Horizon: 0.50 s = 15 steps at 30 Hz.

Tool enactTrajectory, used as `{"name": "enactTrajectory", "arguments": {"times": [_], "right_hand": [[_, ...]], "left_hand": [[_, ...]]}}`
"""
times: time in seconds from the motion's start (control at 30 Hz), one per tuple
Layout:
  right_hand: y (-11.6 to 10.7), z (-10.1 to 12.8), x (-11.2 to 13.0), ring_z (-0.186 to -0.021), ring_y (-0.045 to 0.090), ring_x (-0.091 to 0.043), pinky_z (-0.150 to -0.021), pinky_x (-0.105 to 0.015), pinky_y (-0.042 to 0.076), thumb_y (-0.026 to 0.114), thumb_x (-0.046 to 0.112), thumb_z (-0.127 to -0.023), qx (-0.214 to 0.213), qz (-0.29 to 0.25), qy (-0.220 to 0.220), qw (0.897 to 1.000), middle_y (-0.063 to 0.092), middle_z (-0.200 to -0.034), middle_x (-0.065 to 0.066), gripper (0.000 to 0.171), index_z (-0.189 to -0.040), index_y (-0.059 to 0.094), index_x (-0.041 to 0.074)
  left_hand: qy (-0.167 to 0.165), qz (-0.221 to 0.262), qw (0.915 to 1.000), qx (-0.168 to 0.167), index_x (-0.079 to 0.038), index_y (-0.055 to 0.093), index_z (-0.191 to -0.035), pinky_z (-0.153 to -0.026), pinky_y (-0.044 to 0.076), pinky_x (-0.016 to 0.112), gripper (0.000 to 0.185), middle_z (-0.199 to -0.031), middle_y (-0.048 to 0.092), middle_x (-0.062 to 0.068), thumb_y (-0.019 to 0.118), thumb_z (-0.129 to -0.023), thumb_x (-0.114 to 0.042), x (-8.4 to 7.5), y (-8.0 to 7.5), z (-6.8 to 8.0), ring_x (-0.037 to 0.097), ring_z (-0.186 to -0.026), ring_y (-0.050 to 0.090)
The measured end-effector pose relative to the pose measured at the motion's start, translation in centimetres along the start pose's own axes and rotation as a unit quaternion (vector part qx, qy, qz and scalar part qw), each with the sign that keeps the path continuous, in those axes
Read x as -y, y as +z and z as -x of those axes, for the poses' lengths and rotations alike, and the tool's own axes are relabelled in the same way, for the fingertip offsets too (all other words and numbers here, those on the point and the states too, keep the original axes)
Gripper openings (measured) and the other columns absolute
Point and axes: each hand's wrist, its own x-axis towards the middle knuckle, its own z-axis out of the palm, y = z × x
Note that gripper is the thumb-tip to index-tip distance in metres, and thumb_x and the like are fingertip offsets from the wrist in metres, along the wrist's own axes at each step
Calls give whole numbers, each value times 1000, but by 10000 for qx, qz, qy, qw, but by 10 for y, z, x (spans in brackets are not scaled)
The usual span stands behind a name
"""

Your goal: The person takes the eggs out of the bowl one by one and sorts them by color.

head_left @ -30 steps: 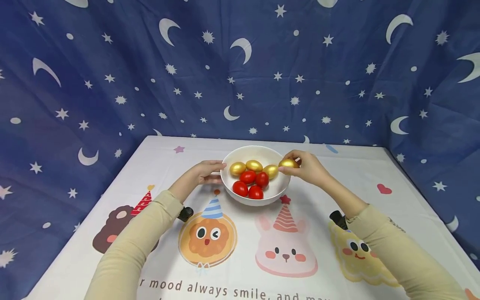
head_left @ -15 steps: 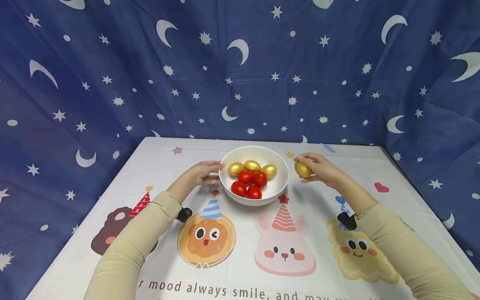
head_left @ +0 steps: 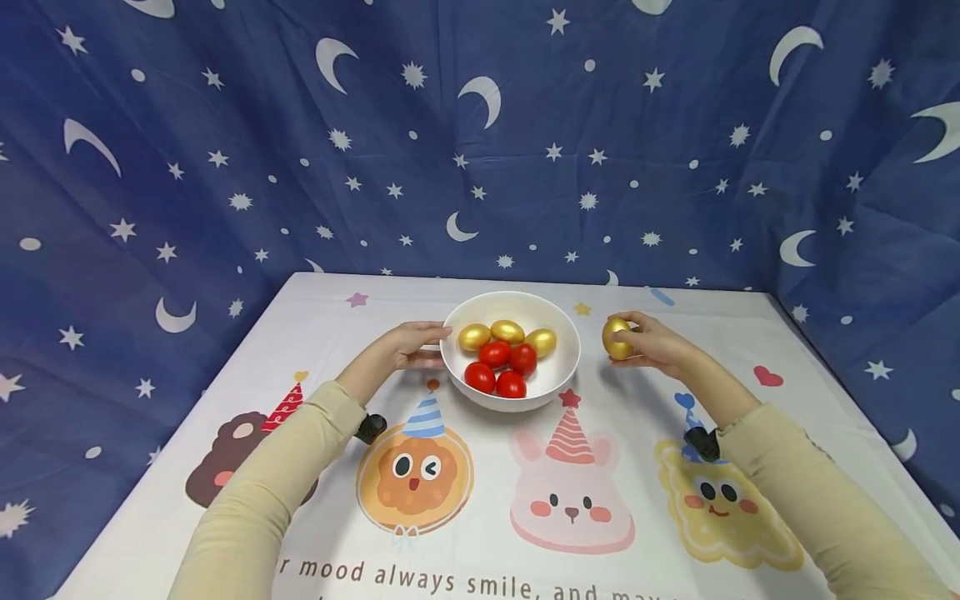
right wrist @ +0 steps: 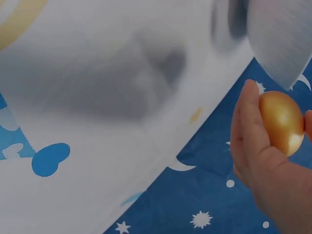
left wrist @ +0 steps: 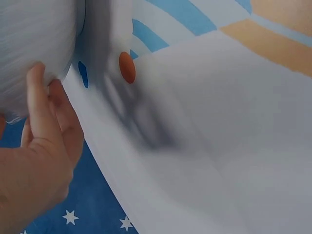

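- R hand (head_left: 651,344): grip closed round a gold egg (head_left: 617,337), fingers curled on it; egg is smooth, shiny, oval, metallic-looking. Held just right of the bowl (head_left: 558,379), not touching it, close above the worktop (head_left: 315,333).
- R wrist view: same egg (right wrist: 280,122) pinched between fingers and thumb, glossy w/ a bright highlight.
- L hand (head_left: 405,346): fingers straight-ish, laid against the bowl's left outer wall; grip not curled round anything. L wrist view shows fingertips (left wrist: 41,92) touching the bowl's white side (left wrist: 34,44).
- Bowl: white, round, smooth, prob. ceramic or plastic – can't tell which.
- Inside it: 3 gold eggs (head_left: 507,332) in a row at the back, 4 red eggs (head_left: 496,353) clustered in front, all glossy, touching each other.
- Worktop cover: white cloth w/ cartoon animals in party hats, printed hearts & stars, a line of text near the front edge.
- Backdrop (head_left: 225,125): soft blue fabric, white moons & stars, hangs in folds.
- Sleeves (head_left: 262,492): beige, soft knit-like.
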Motion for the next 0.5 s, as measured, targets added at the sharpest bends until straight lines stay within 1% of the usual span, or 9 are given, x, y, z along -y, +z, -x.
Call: {"name": "enactTrajectory", "arguments": {"times": [0.1,0.17,0.23,0.3,0.4,0.5], "right_hand": [[-1,-3,1,-100,56,-24,-92,-36,58,52,22,-96,-271,329,29,9991,32,-133,-29,67,-145,15,-5],[-1,-6,1,-98,55,-22,-89,-33,59,54,23,-95,-405,516,29,9978,36,-131,-28,67,-143,19,-7],[0,-9,1,-95,56,-20,-85,-30,60,56,23,-94,-453,660,22,9968,39,-127,-26,65,-140,24,-9],[0,-13,0,-90,57,-17,-82,-28,61,58,24,-93,-473,763,51,9960,42,-122,-24,62,-137,29,-10],[2,-16,-3,-82,57,-13,-78,-28,62,60,22,-93,-477,913,69,9947,46,-113,-20,57,-132,35,-11],[5,-19,-5,-76,57,-10,-72,-26,62,61,20,-91,-535,1059,130,9929,48,-103,-15,53,-128,39,-12]], "left_hand": [[49,-65,9998,-177,-13,40,-144,-69,62,23,53,-143,44,16,58,-95,-22,-4,3,3,25,-106,58],[95,-202,9992,-338,-11,43,-142,-71,62,25,51,-140,46,16,59,-94,-20,-8,5,5,24,-103,60],[118,-373,9980,-497,-9,45,-139,-73,62,26,49,-137,49,17,60,-93,-17,-12,7,7,24,-99,62],[106,-542,9964,-649,-8,48,-138,-73,62,28,48,-136,51,17,61,-93,-16,-16,9,9,22,-90,65],[89,-774,9935,-824,-7,50,-135,-69,63,29,45,-134,53,17,61,-92,-13,-20,12,11,18,-74,65],[175,-916,9912,-941,-4,52,-133,-60,63,25,43,-131,56,18,61,-91,-9,-22,14,13,14,-61,63]]}}
